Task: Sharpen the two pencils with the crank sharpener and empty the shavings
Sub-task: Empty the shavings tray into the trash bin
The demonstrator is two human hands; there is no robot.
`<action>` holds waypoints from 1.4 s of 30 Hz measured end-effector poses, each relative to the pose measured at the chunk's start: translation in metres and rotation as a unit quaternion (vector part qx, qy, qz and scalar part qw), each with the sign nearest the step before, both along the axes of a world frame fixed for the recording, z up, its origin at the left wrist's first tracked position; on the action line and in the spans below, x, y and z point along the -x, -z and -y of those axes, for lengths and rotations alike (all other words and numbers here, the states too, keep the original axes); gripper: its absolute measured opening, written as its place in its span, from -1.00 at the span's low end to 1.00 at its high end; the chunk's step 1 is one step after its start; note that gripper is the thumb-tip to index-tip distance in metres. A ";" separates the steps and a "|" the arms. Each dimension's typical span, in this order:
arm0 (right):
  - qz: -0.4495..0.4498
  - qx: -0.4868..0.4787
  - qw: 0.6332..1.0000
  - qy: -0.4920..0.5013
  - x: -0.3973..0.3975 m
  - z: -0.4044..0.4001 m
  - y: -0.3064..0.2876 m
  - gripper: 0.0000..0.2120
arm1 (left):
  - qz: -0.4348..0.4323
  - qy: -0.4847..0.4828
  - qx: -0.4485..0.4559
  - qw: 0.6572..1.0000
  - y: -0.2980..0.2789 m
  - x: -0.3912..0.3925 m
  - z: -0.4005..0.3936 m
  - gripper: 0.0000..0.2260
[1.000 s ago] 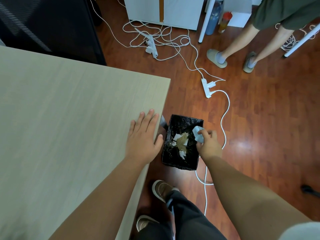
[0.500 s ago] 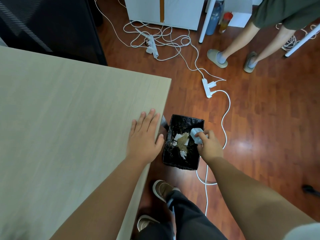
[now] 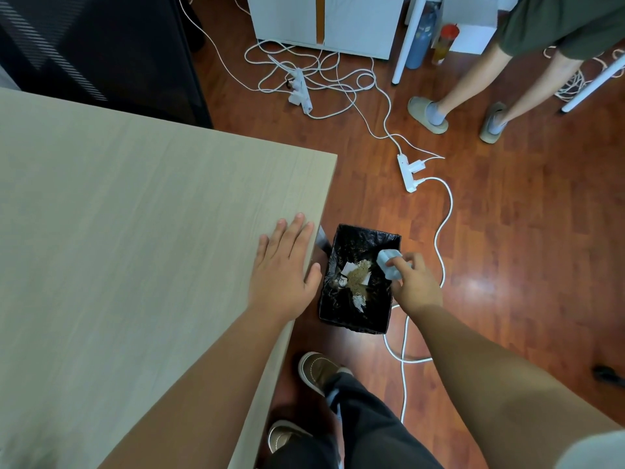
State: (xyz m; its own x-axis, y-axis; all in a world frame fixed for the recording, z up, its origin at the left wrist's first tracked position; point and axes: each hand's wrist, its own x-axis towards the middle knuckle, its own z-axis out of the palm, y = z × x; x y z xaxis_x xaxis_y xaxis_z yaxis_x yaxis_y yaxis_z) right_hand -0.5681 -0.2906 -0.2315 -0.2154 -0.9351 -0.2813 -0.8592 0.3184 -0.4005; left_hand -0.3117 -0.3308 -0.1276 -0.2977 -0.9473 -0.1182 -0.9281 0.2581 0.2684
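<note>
Shavings tray is hanging over the black bin, gripped by the right hand; left hand is lying flat, fingers spread, on the table.

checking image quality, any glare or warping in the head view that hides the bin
Head view: bright glare sits on the floor right of the bin, not on it; wide-angle bending curves the table edge; bin contents and the right hand stay sharp.

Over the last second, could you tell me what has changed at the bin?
The right hand carried the shavings tray slightly leftward, further over the bin, keeping its grip. The left hand stayed flat on the table; the bin did not move.
</note>
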 end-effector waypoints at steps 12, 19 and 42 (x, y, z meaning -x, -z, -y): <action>-0.034 -0.014 0.996 -0.083 -0.003 0.007 0.006 -0.65 | 0.008 0.002 -0.003 1.000 0.002 0.000 0.000 -0.40; 0.265 0.006 0.920 0.288 -0.004 0.012 -0.007 -0.68 | 0.011 0.005 -0.013 1.000 0.000 0.000 0.000 -0.38; 0.623 -0.097 0.764 0.139 -0.168 0.060 -0.162 -0.88 | -0.019 -0.208 -0.003 0.978 -0.079 -0.136 -0.099 -0.34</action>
State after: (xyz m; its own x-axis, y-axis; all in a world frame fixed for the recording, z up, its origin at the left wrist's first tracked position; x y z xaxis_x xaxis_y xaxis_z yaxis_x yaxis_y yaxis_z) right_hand -0.4004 -0.3509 -0.0697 0.1499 -0.8173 -0.5564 0.2623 0.5755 -0.7746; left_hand -0.1753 -0.2313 -0.0488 0.1084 -0.9867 -0.1208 -0.9421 -0.1408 0.3043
